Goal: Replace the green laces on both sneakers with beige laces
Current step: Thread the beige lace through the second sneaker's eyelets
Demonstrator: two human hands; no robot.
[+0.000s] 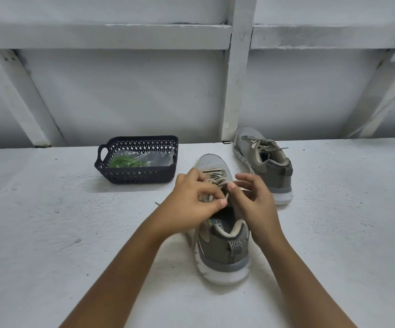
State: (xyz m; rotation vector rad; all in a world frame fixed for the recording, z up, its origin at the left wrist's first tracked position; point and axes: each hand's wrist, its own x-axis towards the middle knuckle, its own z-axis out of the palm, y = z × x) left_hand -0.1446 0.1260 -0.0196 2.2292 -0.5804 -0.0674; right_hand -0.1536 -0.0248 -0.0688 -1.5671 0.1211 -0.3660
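From your head camera, the near sneaker (225,235) stands on the white surface (49,233) right in front of you, heel toward you and toe pointing away. Both your hands meet over its tongue. Your left hand (191,200) pinches the beige lace (212,179) between thumb and curled fingers just above the shoe's opening. Your right hand (255,202) pinches the same lace between thumb and forefinger, its other fingers loosely spread and raised. One loose end of the lace trails down the shoe's left side. The far sneaker (265,162) sits further back and to the right, apart from the near one, and also carries beige lacing. The green laces (125,162) lie inside a clear plastic bag (158,157) in the dark basket (135,177), to the left of the shoes.
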